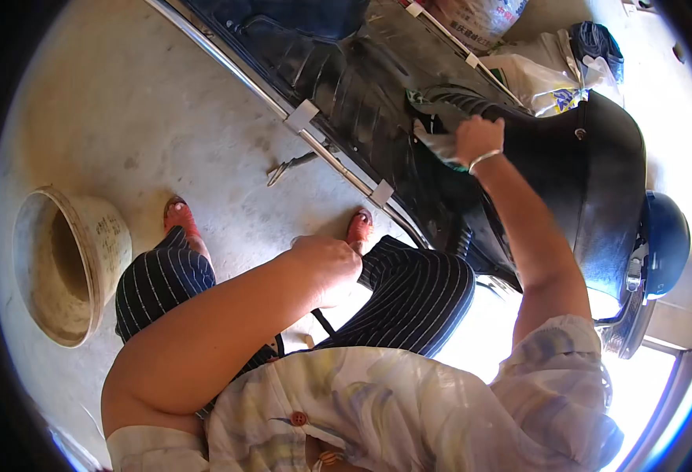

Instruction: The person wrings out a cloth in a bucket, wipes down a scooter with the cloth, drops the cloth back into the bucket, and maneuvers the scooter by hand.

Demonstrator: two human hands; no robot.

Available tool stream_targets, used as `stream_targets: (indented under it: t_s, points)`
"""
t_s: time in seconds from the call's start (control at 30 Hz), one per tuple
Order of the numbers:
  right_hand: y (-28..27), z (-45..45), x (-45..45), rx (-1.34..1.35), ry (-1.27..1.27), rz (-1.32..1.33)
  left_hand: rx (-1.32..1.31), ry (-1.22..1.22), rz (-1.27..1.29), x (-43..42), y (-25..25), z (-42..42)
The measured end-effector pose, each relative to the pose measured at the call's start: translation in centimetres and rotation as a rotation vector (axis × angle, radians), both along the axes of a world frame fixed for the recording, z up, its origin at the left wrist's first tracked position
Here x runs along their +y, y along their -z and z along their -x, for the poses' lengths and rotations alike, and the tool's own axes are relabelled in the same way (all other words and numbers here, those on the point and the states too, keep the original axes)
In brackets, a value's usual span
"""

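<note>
The right hand was closed on a grey-white cloth, which was positioned at the black body of the scooter, beside the ribbed footboard. The left hand was located over the striped trousers; its fingers were obscured, so its opening could not be determined.

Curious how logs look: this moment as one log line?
right hand: holding cloth at black scooter | left hand: near striped trousers
</note>
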State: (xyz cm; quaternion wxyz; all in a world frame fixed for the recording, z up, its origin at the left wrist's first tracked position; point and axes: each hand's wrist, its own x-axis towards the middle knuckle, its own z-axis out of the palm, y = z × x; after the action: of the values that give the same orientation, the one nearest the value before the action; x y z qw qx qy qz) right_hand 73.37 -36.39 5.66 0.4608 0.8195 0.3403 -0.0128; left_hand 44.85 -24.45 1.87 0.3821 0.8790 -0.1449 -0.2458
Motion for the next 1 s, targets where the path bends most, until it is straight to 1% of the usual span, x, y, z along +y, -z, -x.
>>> stream_targets:
  t_s: [0.03, 0.1, 0.13, 0.2, 0.23, 0.3, 0.33, 0.37, 0.43, 0.5, 0.57, 0.6, 0.63, 0.67, 0.7, 0.73, 0.77, 0.8, 0.83, 0.87, 0.9, 0.93, 0.97, 1.0]
  points:
    - [-0.2, -1.5, 0.1, -0.061, -0.035, -0.018, 0.023, -0.005, -0.010, 0.1, -0.4, -0.1]
    - [-1.8, -4.0, 2.3, -0.087, 0.160, -0.016, 0.051, -0.016, -0.022, 0.1, -0.7, -0.4]
    - [-1.9, -5.6, 2.4, -0.080, 0.153, -0.017, 0.059, -0.012, -0.021, 0.0, -0.7, -0.5]
    - [-1.8, -8.0, 2.2, -0.121, 0.243, -0.173, 0.072, -0.018, -0.018, 0.1, -0.6, -0.6]
    - [-1.9, -7.7, 2.6, -0.118, 0.238, -0.169, 0.067, -0.005, -0.028, 0.2, -0.7, -0.7]
    - [-2.2, -6.9, 2.7, -0.037, 0.312, -0.082, 0.056, 0.017, -0.028, 0.2, -1.0, -1.1]
    - [-1.9, -6.1, 2.5, -0.018, 0.303, -0.168, 0.067, 0.013, -0.030, 0.4, -1.4, -1.3]
    - [-2.0, -4.7, 2.2, -0.022, 0.306, -0.167, 0.079, 0.012, -0.032, 0.4, -1.6, -1.4]
    - [-2.1, -1.3, 1.2, 0.044, 0.162, -0.013, 0.066, 0.022, -0.030, 0.2, -1.5, -1.3]
    - [-1.9, 1.8, -0.2, 0.097, 0.058, -0.003, 0.051, 0.036, -0.032, -0.1, -1.2, -1.2]
    - [-1.4, 3.9, -1.8, 0.084, 0.073, 0.011, 0.112, 0.150, -0.089, -0.5, -0.9, -0.9]
    - [-1.0, 4.3, -2.2, 0.075, 0.075, 0.029, 0.109, 0.149, -0.089, -0.6, -0.5, -0.6]
    - [-0.8, 4.2, -2.5, 0.073, 0.074, 0.030, 0.043, 0.108, -0.070, -0.4, -0.1, -0.1]
    - [-0.7, 4.1, -2.8, 0.062, 0.029, -0.008, -0.024, 0.067, -0.052, -0.4, 0.2, 0.2]
    - [-0.3, 3.7, -3.3, 0.050, -0.018, -0.049, -0.028, 0.068, -0.056, -0.6, 0.5, 0.2]
    - [0.6, 2.2, -4.4, -0.029, -0.234, -0.200, -0.012, 0.068, -0.058, -0.5, 0.6, 0.2]
    - [0.7, 1.3, -3.9, -0.028, -0.230, -0.200, 0.007, 0.070, -0.058, -0.6, 0.6, 0.2]
    - [0.8, 0.2, -3.1, -0.057, -0.202, -0.198, 0.009, 0.073, -0.059, -0.8, 1.3, 0.5]
    - [1.1, -0.9, -2.2, -0.084, -0.176, -0.195, -0.107, -0.015, 0.021, -1.0, 2.6, 1.0]
    - [1.0, -1.9, -0.9, -0.049, -0.075, -0.175, -0.222, -0.104, 0.101, -0.8, 2.6, 1.1]
    - [0.7, -2.8, 0.5, -0.012, 0.023, -0.155, -0.217, -0.108, 0.098, -0.9, 2.4, 0.9]
    - [0.4, -3.9, 1.8, -0.006, 0.015, -0.158, -0.096, -0.061, 0.044, -0.4, 0.7, 0.2]
    - [0.1, -5.0, 2.9, -0.032, 0.154, -0.140, 0.026, -0.017, -0.008, -0.2, -0.3, -0.3]
    - [0.0, -5.7, 3.7, -0.056, 0.293, -0.120, -0.002, -0.009, -0.023, -0.3, -0.2, -0.3]
